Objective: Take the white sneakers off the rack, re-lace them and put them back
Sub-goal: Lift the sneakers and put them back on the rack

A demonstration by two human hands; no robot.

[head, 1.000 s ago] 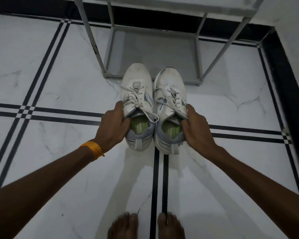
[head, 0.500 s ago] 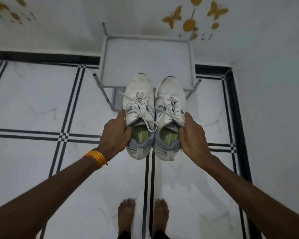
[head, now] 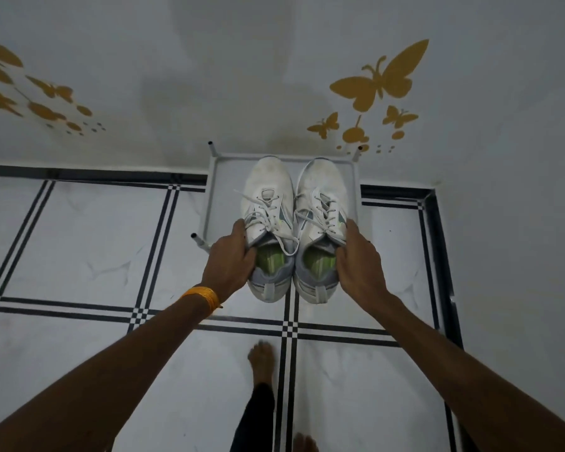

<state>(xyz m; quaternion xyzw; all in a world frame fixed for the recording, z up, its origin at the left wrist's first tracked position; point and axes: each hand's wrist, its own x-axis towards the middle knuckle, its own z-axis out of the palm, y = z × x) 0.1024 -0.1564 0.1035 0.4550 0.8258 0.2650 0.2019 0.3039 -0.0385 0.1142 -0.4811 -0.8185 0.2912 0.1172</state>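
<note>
Two white sneakers, left sneaker (head: pixel 268 223) and right sneaker (head: pixel 323 223), are held side by side, sides touching, toes toward 12 o'clock, over the front edge of the rack (head: pixel 209 197). Rack stands against the wall (head: pixel 242 93), its top shelf rim showing at 12, 9 and 3 o'clock of the pair. Open tiled floor (head: pixel 79 239) lies to 9 o'clock and toward 6 o'clock; at 3 o'clock a black border strip and a side wall close in near the rack. Butterfly decals (head: pixel 379 79) mark the wall at 1 o'clock.

Left hand (head: pixel 229 262) clasps the left sneaker's outer collar, thumb tucked inside the opening against the green insole, fingers wrapped round the outside. Right hand (head: pixel 356 262) grips the right sneaker likewise at its outer collar. Both grips are closed tight on the shoes. Laces (head: pixel 268 220) hang loose across the tongues. An orange band (head: pixel 203 296) circles the left wrist. Bare feet (head: pixel 261 360) stand at 6 o'clock.
</note>
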